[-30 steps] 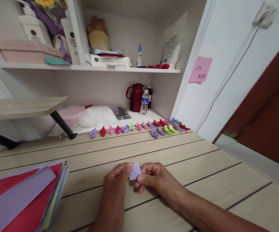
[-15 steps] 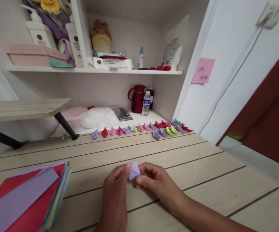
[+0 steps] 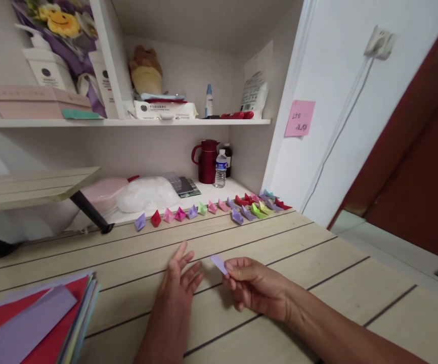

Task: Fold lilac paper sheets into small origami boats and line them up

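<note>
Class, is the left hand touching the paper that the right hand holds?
Apart: the head view shows table between the left hand and the paper pinched in the right hand.

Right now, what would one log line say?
right hand: pinching small lilac paper piece | left hand: open, empty | multicoloured folded paper boats: beyond both hands

A pale wooden table (image 3: 325, 253) with a striped top. Behind the table stands a white shelf unit (image 3: 249, 146); on the table's left end, a small raised shelf (image 3: 33, 184) on black legs (image 3: 90, 210). Right of the table: a white wall (image 3: 340, 60) with a socket (image 3: 379, 43), light floor tiles (image 3: 350, 230), a reddish-brown panel (image 3: 424, 167).
</note>
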The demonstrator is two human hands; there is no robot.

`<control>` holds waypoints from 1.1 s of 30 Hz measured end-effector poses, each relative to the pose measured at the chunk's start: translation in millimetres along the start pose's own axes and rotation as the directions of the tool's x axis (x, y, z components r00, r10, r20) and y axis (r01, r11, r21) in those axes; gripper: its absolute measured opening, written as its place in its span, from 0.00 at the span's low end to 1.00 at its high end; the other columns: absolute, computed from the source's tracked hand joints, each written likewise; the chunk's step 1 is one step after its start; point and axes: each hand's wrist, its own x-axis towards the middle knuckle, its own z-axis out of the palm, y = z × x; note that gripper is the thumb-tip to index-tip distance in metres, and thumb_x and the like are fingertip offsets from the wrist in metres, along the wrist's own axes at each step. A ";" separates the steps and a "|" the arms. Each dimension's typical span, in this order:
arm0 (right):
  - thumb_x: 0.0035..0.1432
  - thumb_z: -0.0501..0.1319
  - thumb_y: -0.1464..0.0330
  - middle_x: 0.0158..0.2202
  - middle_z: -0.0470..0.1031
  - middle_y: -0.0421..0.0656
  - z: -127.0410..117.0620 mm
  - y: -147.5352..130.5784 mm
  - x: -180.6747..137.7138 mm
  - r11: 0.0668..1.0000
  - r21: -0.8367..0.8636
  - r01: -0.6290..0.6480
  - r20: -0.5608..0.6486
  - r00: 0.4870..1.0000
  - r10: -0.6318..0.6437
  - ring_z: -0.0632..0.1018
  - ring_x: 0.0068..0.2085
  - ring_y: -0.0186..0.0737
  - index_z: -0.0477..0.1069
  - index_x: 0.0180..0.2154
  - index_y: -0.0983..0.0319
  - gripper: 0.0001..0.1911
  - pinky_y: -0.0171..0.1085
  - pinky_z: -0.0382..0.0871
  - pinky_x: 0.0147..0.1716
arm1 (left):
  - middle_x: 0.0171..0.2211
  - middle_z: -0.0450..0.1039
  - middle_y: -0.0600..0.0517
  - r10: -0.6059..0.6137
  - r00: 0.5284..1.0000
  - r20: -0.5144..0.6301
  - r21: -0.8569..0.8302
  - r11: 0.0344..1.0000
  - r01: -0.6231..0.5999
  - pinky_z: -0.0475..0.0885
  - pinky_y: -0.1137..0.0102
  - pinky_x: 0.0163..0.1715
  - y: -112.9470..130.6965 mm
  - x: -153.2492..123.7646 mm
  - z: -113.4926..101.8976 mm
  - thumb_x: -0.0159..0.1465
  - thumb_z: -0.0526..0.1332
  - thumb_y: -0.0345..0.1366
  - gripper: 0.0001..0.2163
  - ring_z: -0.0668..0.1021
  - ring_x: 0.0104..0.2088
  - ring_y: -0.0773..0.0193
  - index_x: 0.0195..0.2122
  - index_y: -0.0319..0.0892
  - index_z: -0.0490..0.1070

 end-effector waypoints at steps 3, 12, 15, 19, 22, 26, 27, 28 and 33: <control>0.42 0.77 0.55 0.19 0.70 0.35 -0.6 -0.5 -4.0 0.998 0.010 -0.062 0.112 0.992 0.061 0.70 0.15 0.28 0.69 0.26 0.66 0.24 0.32 0.71 0.18 | 0.59 0.69 0.45 0.026 0.998 0.059 0.021 0.999 -0.027 0.71 0.60 0.49 -2.7 -1.1 1.8 0.49 0.72 0.53 0.30 0.73 0.56 0.49 0.53 0.53 0.75; 0.51 0.71 0.55 0.23 0.75 0.41 1.8 14.7 -6.2 0.993 0.033 -0.113 0.260 0.960 0.101 0.72 0.14 0.31 0.68 0.27 0.66 0.22 0.33 0.72 0.18 | 0.31 0.81 0.46 0.069 0.986 0.155 0.056 0.995 -0.078 0.72 0.61 0.44 -16.8 -12.4 10.6 0.39 0.76 0.51 0.17 0.80 0.38 0.52 0.23 0.44 0.80; 0.53 0.67 0.48 0.24 0.77 0.44 4.2 13.2 -4.8 0.996 -0.074 -0.048 0.120 0.991 0.057 0.75 0.16 0.34 0.68 0.27 0.65 0.26 0.33 0.70 0.18 | 0.29 0.81 0.48 0.042 0.997 0.071 0.093 0.994 -0.048 0.71 0.62 0.45 -12.4 -9.3 4.1 0.43 0.75 0.48 0.16 0.80 0.36 0.56 0.27 0.43 0.81; 0.61 0.58 0.46 0.35 0.78 0.45 8.5 1.4 -5.6 0.905 -0.345 0.249 -0.168 0.932 -0.320 0.79 0.27 0.34 0.72 0.37 0.64 0.26 0.33 0.71 0.28 | 0.26 0.80 0.49 0.019 0.999 -0.039 0.154 0.988 -0.013 0.72 0.64 0.40 -8.9 -7.7 -0.3 0.45 0.73 0.46 0.17 0.79 0.30 0.60 0.32 0.40 0.82; 0.62 0.58 0.47 0.43 0.74 0.44 9.2 -5.0 -6.8 0.811 -0.485 0.327 -0.164 0.877 -0.451 0.78 0.36 0.37 0.71 0.43 0.61 0.24 0.35 0.70 0.35 | 0.24 0.79 0.51 0.030 0.997 -0.076 0.212 0.977 -0.013 0.72 0.66 0.38 -6.6 -10.5 2.8 0.45 0.73 0.44 0.14 0.77 0.28 0.63 0.30 0.41 0.82; 0.54 0.69 0.53 0.36 0.75 0.41 10.3 -0.9 -6.0 0.721 -0.596 0.355 -0.079 0.867 -0.492 0.73 0.34 0.35 0.73 0.42 0.61 0.21 0.34 0.66 0.34 | 0.20 0.77 0.53 0.051 0.995 -0.090 0.286 0.958 -0.023 0.73 0.67 0.39 -2.6 -15.9 9.0 0.46 0.72 0.42 0.11 0.78 0.29 0.61 0.28 0.42 0.82; 0.53 0.70 0.55 0.32 0.75 0.39 11.3 0.9 -5.7 0.715 -0.610 0.340 -0.088 0.868 -0.488 0.72 0.31 0.34 0.73 0.38 0.62 0.19 0.34 0.64 0.32 | 0.20 0.77 0.53 0.055 0.995 -0.084 0.302 0.953 -0.027 0.73 0.67 0.38 -1.8 -17.1 10.2 0.45 0.71 0.42 0.10 0.79 0.29 0.60 0.27 0.42 0.82; 0.52 0.71 0.55 0.28 0.74 0.39 12.5 2.3 -5.5 0.721 -0.616 0.318 -0.112 0.871 -0.479 0.71 0.29 0.33 0.73 0.33 0.63 0.18 0.33 0.63 0.31 | 0.20 0.77 0.53 0.059 0.995 -0.075 0.316 0.948 -0.032 0.73 0.68 0.37 -1.3 -18.2 11.2 0.45 0.71 0.41 0.10 0.79 0.29 0.60 0.26 0.42 0.82; 0.46 0.72 0.53 0.19 0.73 0.38 19.8 2.9 -7.2 0.809 -0.548 0.212 -0.246 0.883 -0.399 0.71 0.22 0.32 0.69 0.23 0.63 0.22 0.32 0.60 0.24 | 0.21 0.77 0.53 0.103 0.994 -0.023 0.386 0.918 -0.086 0.71 0.69 0.33 -0.7 -24.1 14.5 0.47 0.69 0.42 0.08 0.77 0.28 0.61 0.26 0.45 0.82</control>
